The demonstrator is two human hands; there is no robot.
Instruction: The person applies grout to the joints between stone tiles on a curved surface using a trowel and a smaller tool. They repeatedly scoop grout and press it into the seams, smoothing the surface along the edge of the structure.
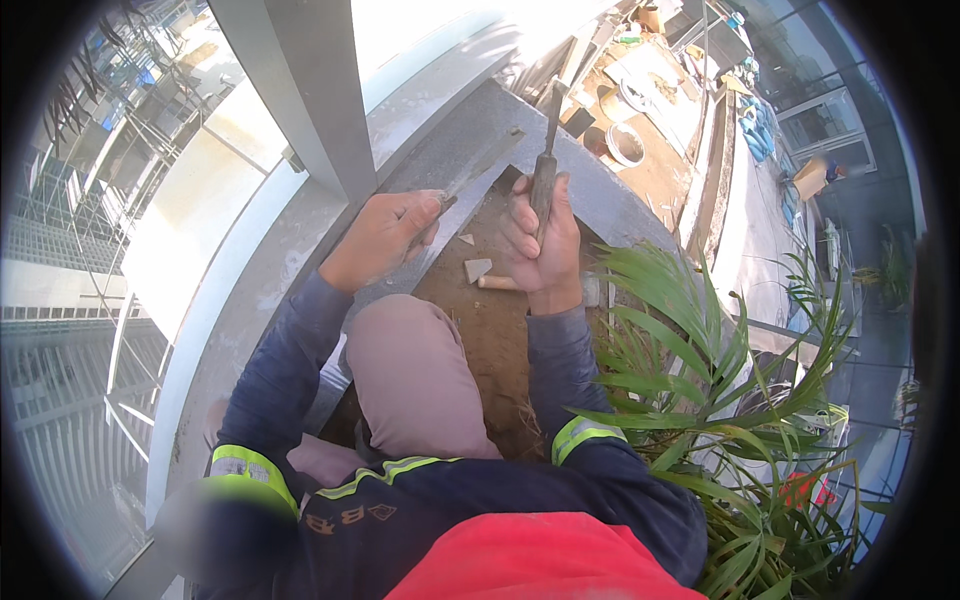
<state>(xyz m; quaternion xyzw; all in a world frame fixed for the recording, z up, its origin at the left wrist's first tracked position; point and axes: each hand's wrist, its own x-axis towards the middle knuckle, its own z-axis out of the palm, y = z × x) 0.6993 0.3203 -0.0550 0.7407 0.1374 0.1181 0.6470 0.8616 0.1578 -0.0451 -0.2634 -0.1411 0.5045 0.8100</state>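
My left hand [385, 235] is closed around the lower end of a long, thin, greyish flat-bladed tool [487, 160] that slants up to the right over the grey stone ledge. Its exact kind is unclear. In my right hand [545, 235] a narrow metal tool with a dark handle [543, 185] stands nearly upright, shaft up, fingers wrapped round the grip. The two tools are apart. Below my hands, a wooden tool handle [498, 283] lies on brown soil, partly hidden by my right wrist. Beside it is a pale broken stone piece [477, 269].
A grey metal post [300, 90] rises at my left from the ledge [590, 160]. Green palm leaves [700, 350] crowd my right forearm. Beyond the ledge are a white bucket [625, 145], planks and rubble. Scaffolding [85, 200] stands far left; another person [832, 172] is far right.
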